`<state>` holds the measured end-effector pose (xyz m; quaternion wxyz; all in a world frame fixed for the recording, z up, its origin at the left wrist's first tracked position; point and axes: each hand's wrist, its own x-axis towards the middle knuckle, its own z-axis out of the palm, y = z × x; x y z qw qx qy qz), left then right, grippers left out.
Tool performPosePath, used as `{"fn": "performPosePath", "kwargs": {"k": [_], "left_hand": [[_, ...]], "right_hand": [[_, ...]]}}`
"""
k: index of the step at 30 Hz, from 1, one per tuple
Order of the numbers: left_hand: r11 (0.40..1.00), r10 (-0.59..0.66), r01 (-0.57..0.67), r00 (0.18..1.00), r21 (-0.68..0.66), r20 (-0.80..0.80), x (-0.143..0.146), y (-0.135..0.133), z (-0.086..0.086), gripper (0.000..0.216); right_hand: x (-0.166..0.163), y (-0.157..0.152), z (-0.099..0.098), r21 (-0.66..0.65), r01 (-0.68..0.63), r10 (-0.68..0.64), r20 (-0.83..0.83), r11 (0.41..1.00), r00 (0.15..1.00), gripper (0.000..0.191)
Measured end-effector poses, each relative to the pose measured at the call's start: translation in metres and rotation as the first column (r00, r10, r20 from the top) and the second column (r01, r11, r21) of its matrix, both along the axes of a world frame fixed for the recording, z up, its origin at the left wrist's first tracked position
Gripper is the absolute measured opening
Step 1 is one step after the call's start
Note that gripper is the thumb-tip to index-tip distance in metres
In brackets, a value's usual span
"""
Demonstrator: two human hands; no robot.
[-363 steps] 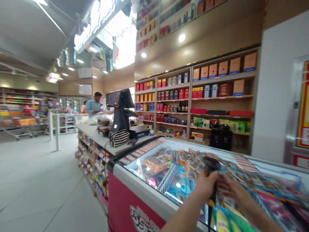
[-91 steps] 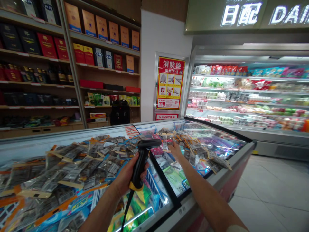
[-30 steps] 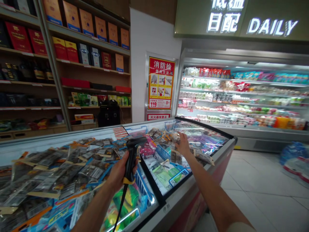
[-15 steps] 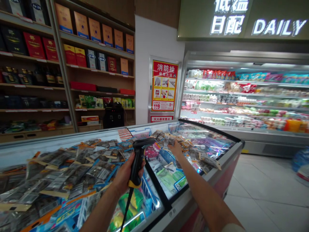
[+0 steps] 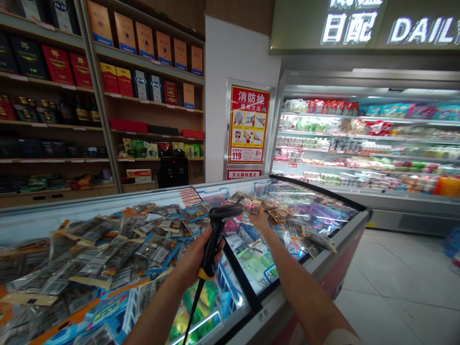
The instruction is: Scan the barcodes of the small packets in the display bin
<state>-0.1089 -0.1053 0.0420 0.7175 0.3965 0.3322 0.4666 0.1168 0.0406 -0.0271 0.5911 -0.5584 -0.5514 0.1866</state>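
Note:
My left hand (image 5: pixel 196 256) is wrapped round the handle of a black and yellow barcode scanner (image 5: pixel 212 244), whose head points right and whose cable hangs down. Farther off, my right hand (image 5: pixel 259 220) grips a small snack packet (image 5: pixel 252 206) by its lower edge, held up in front of the scanner's head. Reddish light shows on the packet's face. Beyond and right of that hand, more flat packets (image 5: pixel 280 213) lie on the freezer's glass top. A large heap of similar packets (image 5: pixel 118 254) spreads to the left of the scanner.
The chest freezer (image 5: pixel 264 314) has a raised rim and sliding glass lids; bagged goods and blue baskets (image 5: pixel 224 282) show inside. Shelves with boxes and bottles (image 5: pixel 151 105) stand behind left. A lit refrigerated display (image 5: pixel 362 158) is at the back right, with tiled floor (image 5: pixel 391 287) before it.
The view has turned slightly left. A reddish light now falls on the packet in my right hand, which was pale before. Both hands keep their holds.

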Motion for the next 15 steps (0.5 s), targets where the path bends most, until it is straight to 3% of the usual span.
{"fn": "performPosePath", "kwargs": {"k": [8, 15], "left_hand": [[0.999, 0.029, -0.027, 0.996, 0.019, -0.089, -0.003, 0.000, -0.002, 0.035], [0.971, 0.220, -0.202, 0.964, 0.125, -0.151, -0.014, 0.004, 0.006, 0.041]], "right_hand": [[0.000, -0.007, 0.003, -0.041, 0.047, -0.048, -0.012, 0.998, 0.999, 0.047], [-0.013, -0.004, 0.004, -0.026, -0.065, 0.063, -0.057, 0.998, 0.996, 0.052]]}}
